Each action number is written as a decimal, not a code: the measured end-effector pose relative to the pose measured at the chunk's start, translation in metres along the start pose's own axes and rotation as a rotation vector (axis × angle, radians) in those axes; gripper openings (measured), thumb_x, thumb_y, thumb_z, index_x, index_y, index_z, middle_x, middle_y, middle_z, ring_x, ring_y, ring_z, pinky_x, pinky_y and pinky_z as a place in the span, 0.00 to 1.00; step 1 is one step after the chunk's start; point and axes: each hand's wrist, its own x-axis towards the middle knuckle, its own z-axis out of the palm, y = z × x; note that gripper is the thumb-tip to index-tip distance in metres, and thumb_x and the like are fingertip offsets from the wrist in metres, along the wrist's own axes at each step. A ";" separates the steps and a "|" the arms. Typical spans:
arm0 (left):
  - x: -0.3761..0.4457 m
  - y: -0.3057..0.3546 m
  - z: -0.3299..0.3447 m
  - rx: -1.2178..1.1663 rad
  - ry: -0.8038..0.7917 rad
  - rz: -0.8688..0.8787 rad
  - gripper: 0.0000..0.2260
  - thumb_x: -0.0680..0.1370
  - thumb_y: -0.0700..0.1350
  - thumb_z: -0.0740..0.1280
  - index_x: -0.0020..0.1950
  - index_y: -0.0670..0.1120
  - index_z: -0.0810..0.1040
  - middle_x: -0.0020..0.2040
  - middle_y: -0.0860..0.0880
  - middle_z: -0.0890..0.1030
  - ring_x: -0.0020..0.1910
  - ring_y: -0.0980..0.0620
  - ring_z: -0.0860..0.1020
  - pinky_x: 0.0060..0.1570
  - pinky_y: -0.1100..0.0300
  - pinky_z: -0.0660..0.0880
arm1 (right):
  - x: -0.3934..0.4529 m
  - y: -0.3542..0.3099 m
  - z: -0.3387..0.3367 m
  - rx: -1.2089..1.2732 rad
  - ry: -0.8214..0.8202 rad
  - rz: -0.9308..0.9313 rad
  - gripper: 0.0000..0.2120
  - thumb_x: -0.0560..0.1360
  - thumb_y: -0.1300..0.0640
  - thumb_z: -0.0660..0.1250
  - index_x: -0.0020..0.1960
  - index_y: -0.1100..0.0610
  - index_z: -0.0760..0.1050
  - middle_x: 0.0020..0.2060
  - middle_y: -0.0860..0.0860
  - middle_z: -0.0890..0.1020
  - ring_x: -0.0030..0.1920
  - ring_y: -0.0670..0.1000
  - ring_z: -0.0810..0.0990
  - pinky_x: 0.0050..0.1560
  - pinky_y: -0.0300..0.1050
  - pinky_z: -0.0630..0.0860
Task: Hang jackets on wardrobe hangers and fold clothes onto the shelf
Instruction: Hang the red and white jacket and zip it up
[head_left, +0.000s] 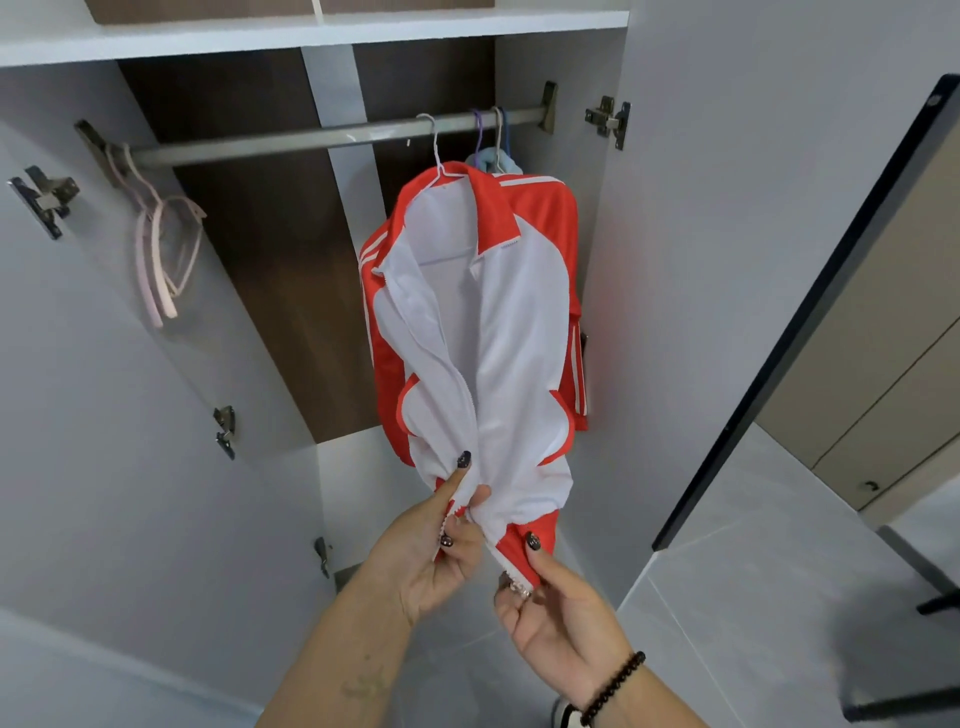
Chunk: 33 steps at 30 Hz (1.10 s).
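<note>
Right hand (558, 605) pinches zipper end; left hand (441, 540) grips jacket (488, 332) hem; blue garment (491, 158) behind mostly hidden.

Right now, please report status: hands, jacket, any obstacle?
Left hand and right hand both pinch the hem of the red-and-white jacket. Jacket hangs on rail, front unzipped. Nothing in the way.

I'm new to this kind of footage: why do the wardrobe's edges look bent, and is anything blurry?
Head view: the wide lens bows the shelf and door; soft, even light, faint shadows; the jacket and both hands, left and right, are fairly sharp, corners slightly smeared.
</note>
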 end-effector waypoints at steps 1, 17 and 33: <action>-0.003 0.001 -0.002 0.009 0.019 0.016 0.14 0.70 0.50 0.70 0.43 0.40 0.73 0.23 0.50 0.69 0.16 0.60 0.65 0.15 0.72 0.61 | -0.004 0.001 -0.001 -0.012 -0.056 0.043 0.21 0.52 0.68 0.82 0.43 0.67 0.82 0.36 0.59 0.82 0.29 0.53 0.79 0.29 0.43 0.78; -0.029 0.019 -0.041 0.554 0.238 0.423 0.17 0.76 0.59 0.65 0.59 0.51 0.80 0.50 0.51 0.85 0.54 0.48 0.82 0.62 0.49 0.75 | -0.007 -0.011 0.015 -0.081 -0.462 0.134 0.16 0.82 0.60 0.49 0.61 0.55 0.74 0.54 0.49 0.75 0.51 0.45 0.72 0.50 0.39 0.67; -0.030 0.023 -0.041 0.160 -0.072 0.405 0.17 0.66 0.36 0.70 0.55 0.37 0.80 0.48 0.41 0.85 0.43 0.48 0.84 0.39 0.59 0.81 | 0.016 -0.017 0.027 -0.520 -0.236 -0.262 0.29 0.43 0.61 0.86 0.41 0.70 0.82 0.37 0.65 0.82 0.35 0.58 0.82 0.37 0.45 0.81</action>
